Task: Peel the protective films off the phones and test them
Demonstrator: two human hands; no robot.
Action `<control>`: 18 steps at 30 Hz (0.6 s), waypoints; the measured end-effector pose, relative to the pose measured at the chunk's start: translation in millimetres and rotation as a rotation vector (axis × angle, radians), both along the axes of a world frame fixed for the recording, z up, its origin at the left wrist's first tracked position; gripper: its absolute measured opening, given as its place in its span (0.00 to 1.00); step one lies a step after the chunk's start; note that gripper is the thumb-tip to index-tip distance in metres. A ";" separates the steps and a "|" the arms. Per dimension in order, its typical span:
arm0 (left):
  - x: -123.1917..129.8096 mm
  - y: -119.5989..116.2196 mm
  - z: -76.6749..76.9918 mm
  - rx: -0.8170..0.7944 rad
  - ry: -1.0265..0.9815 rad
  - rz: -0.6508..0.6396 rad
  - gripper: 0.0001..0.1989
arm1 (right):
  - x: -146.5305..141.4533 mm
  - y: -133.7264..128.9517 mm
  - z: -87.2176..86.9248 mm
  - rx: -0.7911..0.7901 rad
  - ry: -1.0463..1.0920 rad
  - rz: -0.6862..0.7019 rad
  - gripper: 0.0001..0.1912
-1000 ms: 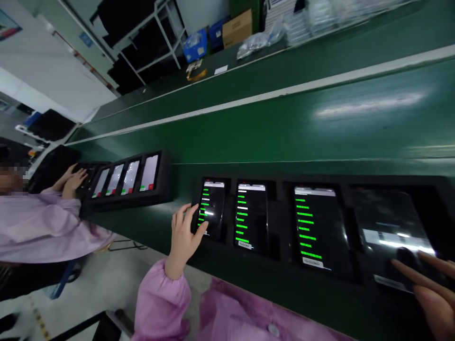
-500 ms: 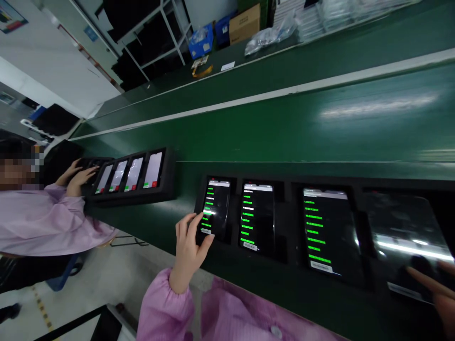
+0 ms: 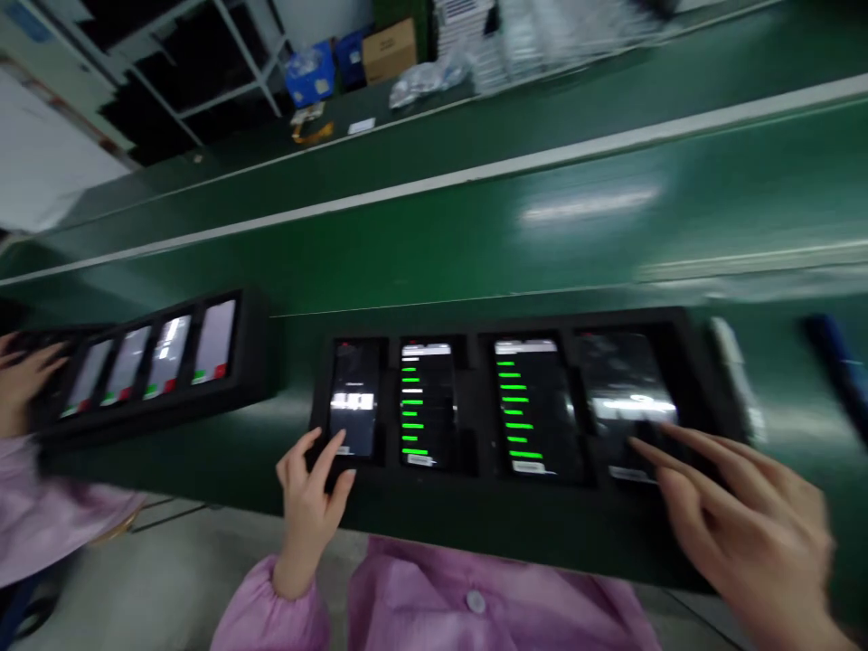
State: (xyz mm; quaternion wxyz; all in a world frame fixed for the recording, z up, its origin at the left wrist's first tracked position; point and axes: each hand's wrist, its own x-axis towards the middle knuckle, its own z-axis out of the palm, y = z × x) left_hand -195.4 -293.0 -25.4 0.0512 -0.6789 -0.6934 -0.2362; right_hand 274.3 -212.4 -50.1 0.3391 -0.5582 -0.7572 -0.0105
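Note:
A black foam tray (image 3: 475,398) in front of me holds several smartphones in a row. My left hand (image 3: 308,493) is open, its fingers spread at the lower edge of the leftmost phone (image 3: 353,380), whose screen is mostly dark. The second phone (image 3: 444,398) and the third phone (image 3: 542,398) show green text lines on black. Over the lower part of the rightmost phone (image 3: 624,371), dark with a light reflection, lies my right hand (image 3: 746,506), fingers stretched out and apart. Whether its fingertips press the glass I cannot tell. Neither hand grips anything.
To the left, another black tray (image 3: 254,362) holds phones with white screens, with a co-worker's hand (image 3: 27,375) beyond. Right of my tray lie a white pen-like item (image 3: 736,371) and a blurred blue item (image 3: 841,371). Blue bins (image 3: 310,77) and a cardboard box (image 3: 390,52) stand behind.
The view has swung right, bringing my right hand fully into sight. The leftmost phone's green text list has given way to a mostly dark screen. My left hand stays beside that phone.

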 end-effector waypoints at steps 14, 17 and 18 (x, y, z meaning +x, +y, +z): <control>-4.0 0.2 -20.2 0.035 -0.052 0.062 0.25 | -9.4 1.5 22.1 0.032 -0.145 -0.048 0.16; -5.2 -0.4 -22.2 0.039 -0.052 0.058 0.24 | -9.7 1.7 22.4 0.023 -0.143 -0.052 0.17; -5.6 -0.8 -22.7 0.041 -0.057 0.052 0.24 | -9.8 1.7 22.6 0.020 -0.144 -0.054 0.16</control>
